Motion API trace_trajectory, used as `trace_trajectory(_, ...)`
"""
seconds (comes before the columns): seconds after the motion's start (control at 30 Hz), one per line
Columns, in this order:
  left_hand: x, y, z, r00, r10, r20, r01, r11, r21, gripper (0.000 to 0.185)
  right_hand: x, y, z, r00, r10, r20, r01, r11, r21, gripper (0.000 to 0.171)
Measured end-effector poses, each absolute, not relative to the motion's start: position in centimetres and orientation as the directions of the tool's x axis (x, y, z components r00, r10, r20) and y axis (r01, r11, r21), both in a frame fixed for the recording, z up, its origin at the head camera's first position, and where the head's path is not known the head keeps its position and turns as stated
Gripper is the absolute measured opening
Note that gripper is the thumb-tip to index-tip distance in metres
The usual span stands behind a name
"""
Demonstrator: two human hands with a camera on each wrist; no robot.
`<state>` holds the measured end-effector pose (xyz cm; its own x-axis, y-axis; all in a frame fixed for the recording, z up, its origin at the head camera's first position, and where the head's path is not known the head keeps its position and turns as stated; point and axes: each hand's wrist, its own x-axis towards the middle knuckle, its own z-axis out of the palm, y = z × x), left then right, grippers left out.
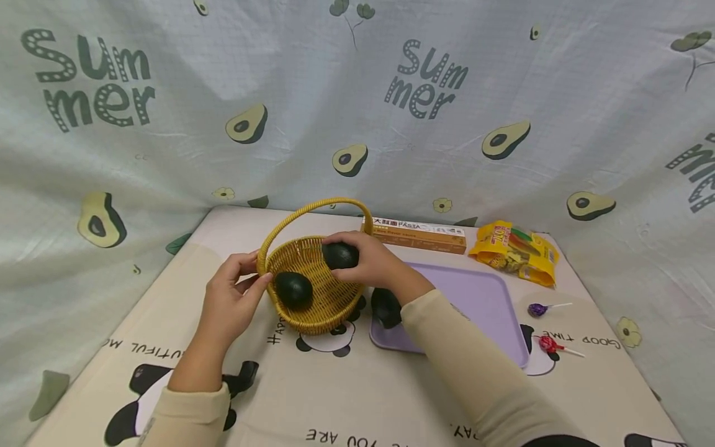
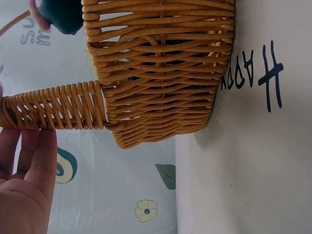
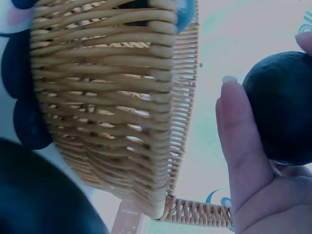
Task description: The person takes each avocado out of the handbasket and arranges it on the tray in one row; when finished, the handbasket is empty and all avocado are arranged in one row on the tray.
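A woven yellow basket [image 1: 329,304] with an arched handle [image 1: 313,211] stands on the table. My left hand [image 1: 237,298] holds its left rim where the handle joins, fingers against the handle [image 2: 53,113]. My right hand [image 1: 365,261] grips a dark green avocado [image 1: 339,256] over the basket's far right side; the avocado [image 3: 285,107] shows large in the right wrist view beside the basket wall [image 3: 107,97]. A second avocado [image 1: 293,289] lies inside the basket. A third avocado [image 1: 386,308] rests on the lilac tray [image 1: 491,298] under my right forearm.
A pasta box [image 1: 416,234] lies behind the tray, and a yellow snack bag [image 1: 516,251] sits at the back right. Two lollipops, purple [image 1: 539,308] and red [image 1: 550,344], lie right of the tray. An avocado-print cloth hangs behind and beside the table.
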<state>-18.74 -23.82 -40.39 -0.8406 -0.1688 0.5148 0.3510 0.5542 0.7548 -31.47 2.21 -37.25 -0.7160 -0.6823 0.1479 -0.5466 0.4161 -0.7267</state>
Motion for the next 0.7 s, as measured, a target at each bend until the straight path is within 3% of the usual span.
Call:
trace_trajectory(0.2,-18.7,-23.8,-40.3,-0.843,-0.171,0.509,0.340,0.565,0.752,0.037,-31.1,3.3,-37.6,-0.751,-0.645,0.142,-0.514,0.435,-0.739,0.055)
trace_trajectory(0.57,-18.6,-23.8,-40.2,-0.845,-0.172,0.506,0.335,0.567,0.752,0.038,-30.9,5.5,-37.7,-0.708,-0.658,0.257,-0.616,0.398,-0.680,0.057)
trace_trajectory(0.7,-18.6,-23.6,-40.2,-0.847,-0.170,0.503,0.337,0.561,0.756,0.037,-30.4,6.5,-38.1,-0.727,-0.644,0.237,-0.586,0.402,-0.704,0.056)
